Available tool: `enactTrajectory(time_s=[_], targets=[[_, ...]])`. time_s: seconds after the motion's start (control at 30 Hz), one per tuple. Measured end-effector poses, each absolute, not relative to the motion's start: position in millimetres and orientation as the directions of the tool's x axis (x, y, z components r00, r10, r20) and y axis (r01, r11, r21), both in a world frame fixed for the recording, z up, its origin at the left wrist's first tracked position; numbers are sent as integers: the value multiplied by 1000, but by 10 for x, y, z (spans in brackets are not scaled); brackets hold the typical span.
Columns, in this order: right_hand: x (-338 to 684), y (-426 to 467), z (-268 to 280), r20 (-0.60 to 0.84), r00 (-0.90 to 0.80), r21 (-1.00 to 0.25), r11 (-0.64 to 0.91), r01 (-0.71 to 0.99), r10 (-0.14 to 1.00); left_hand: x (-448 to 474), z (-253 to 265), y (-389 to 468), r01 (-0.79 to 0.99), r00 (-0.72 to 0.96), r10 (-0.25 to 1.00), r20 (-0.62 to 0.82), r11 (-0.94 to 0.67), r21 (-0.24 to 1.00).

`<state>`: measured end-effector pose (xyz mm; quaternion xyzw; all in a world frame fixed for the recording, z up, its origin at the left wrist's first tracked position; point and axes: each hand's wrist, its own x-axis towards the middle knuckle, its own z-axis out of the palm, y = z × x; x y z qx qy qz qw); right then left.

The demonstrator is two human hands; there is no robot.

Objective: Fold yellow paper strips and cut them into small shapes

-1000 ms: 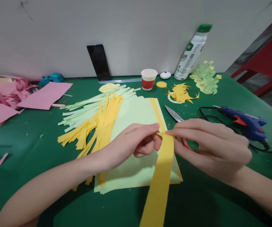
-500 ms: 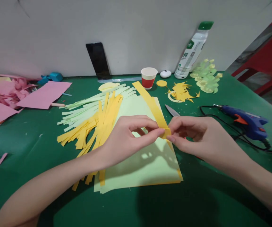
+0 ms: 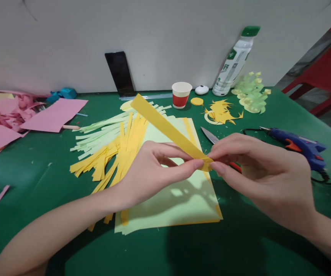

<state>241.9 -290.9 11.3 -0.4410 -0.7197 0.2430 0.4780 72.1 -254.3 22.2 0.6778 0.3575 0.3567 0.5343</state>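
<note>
A yellow paper strip (image 3: pixel 165 128) is pinched at its near end, which looks folded over, between both my hands. My left hand (image 3: pixel 161 166) grips that end from the left with thumb and fingers. From the right, my right hand (image 3: pixel 257 172) pinches the same end at its edge. The strip's long free part slants up and to the left. Below my hands lies a stack of pale green paper sheets (image 3: pixel 165 211) with yellow edges showing. Loose yellow strips (image 3: pixel 132 138) and pale green strips (image 3: pixel 96 132) lie left of it. Scissors (image 3: pixel 208 135) are partly hidden behind my right hand.
A blue glue gun (image 3: pixel 300 145) with its cable lies at right. Along the wall stand a phone (image 3: pixel 120 74), a paper cup (image 3: pixel 181 95) and a bottle (image 3: pixel 234 63). Yellow paper cutouts (image 3: pixel 221 111) and a green paper plant (image 3: pixel 253 94) lie nearby; pink paper (image 3: pixel 54 115) is at left.
The strip's free end has swung left, from near the cup to above the yellow strips. My right hand has turned and shifted slightly right; my left hand stays almost in place.
</note>
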Motion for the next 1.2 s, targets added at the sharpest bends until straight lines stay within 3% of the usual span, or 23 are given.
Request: enactTrajectory(time_s=[0.43, 0.6, 0.7, 0.87, 1.03, 1.2], targets=[[2439, -2900, 143, 456, -228, -739, 508, 442, 861, 716, 225, -2549, 140, 509, 861, 19, -105, 985], [2438, -2905, 133, 488, -234, -704, 538, 463, 841, 688, 223, -2534, 133, 574, 814, 88, -198, 971], [2433, -2909, 133, 444, -215, -739, 491, 460, 870, 686, 227, -2541, 166, 553, 829, 82, -206, 964], [2435, -2889, 152, 381, -176, -811, 420, 407, 908, 695, 205, -2552, 81, 494, 869, 30, -80, 993], [2420, -2862, 162, 453, -300, -674, 543, 500, 839, 690, 175, -2534, -31, 471, 880, 68, -60, 998], [2403, -2887, 164, 457, -363, -577, 581, 574, 812, 694, 189, -2536, -12, 485, 872, 60, -62, 998]])
